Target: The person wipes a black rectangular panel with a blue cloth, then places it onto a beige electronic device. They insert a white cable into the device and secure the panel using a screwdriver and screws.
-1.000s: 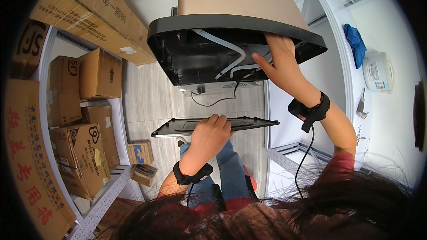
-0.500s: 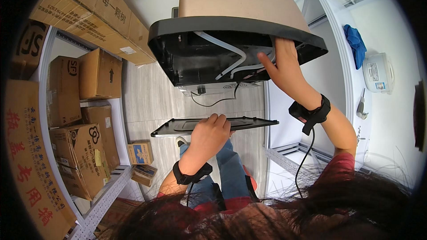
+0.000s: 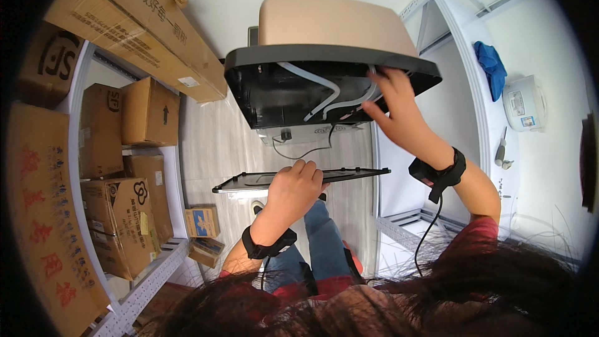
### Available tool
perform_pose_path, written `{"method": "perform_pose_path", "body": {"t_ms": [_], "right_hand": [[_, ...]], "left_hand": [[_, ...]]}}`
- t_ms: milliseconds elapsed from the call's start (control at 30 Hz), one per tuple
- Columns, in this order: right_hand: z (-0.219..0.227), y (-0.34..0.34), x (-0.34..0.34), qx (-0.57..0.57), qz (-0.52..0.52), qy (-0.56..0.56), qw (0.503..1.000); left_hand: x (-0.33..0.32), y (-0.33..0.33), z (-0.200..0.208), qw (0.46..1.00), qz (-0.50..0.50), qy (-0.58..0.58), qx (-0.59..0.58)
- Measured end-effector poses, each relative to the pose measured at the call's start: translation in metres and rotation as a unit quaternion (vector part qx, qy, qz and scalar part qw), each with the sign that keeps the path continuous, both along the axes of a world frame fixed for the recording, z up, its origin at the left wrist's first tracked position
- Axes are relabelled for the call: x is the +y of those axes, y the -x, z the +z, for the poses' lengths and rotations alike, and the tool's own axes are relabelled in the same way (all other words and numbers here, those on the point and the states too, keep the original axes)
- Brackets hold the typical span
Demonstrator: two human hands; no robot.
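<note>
Drawn partly back out of the hollow black underside since the earlier frame, your right hand [image 3: 402, 115] now shows its fingers, while your left hand [image 3: 293, 193] keeps its hold on the black panel [image 3: 246, 181]. In the head view, your left hand is closed over the panel's far edge, fingers on top, and the panel lies nearly level, reaching out to both sides of that hand. The tan appliance [image 3: 337, 22] is beyond both hands, its black underside facing you just to the left of your right hand.

Your right hand is spread wide, thumb apart from the fingers, beside a curved pale tube [image 3: 346, 104]; you cannot tell whether a fingertip touches it. A second, bent tube [image 3: 312, 77] lies farther left of that hand. Beyond your left hand, a black cable [image 3: 312, 150] hangs in a loop below the appliance. Well to the right of your right hand are a blue cloth [image 3: 490, 70] and a white container [image 3: 526, 103]; cardboard boxes [image 3: 150, 112] stand well left of your left hand.
</note>
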State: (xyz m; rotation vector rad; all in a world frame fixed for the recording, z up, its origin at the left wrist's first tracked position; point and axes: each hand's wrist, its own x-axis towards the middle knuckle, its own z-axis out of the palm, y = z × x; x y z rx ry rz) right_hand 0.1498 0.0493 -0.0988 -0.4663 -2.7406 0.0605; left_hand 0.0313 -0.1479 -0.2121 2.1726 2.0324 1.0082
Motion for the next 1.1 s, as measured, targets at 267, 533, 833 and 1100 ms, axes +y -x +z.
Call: {"method": "perform_pose_path", "body": {"t_ms": [267, 533, 833, 1100], "right_hand": [[0.047, -0.039, -0.036, -0.323, 0.103, 0.205, 0.918], [0.101, -0.061, -0.066, -0.173, 0.035, 0.142, 0.974], [0.151, -0.075, -0.077, -0.087, 0.025, 0.083, 0.992], [0.159, -0.107, -0.072, -0.013, 0.016, 0.187, 0.982]], "left_hand": [[0.013, -0.006, 0.084, 0.996, -0.006, -0.076, 0.047], [0.019, -0.006, 0.152, 0.988, 0.002, -0.124, 0.097], [-0.031, 0.034, 0.201, 0.955, 0.182, -0.212, 0.1], [-0.044, 0.048, 0.176, 0.874, 0.345, -0.341, -0.037]]}}
